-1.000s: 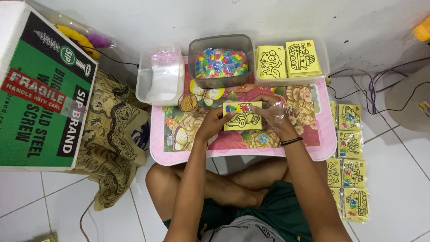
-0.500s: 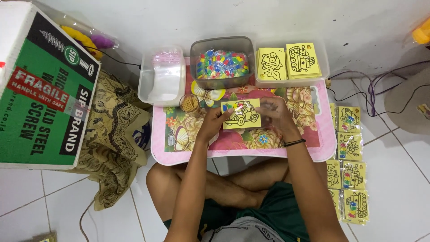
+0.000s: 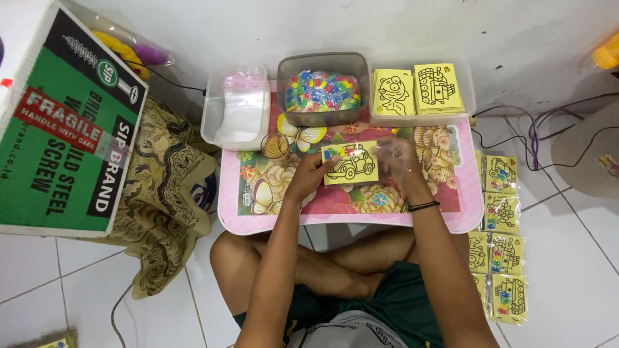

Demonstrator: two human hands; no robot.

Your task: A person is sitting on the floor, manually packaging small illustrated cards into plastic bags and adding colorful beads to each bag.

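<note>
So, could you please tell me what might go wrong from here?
1. The right hand looks blurred, and the yellow car card is pinched only at its edge by the left hand, so it might slip.
2. The small round cup sits close to the left hand and could be knocked over.
</note>
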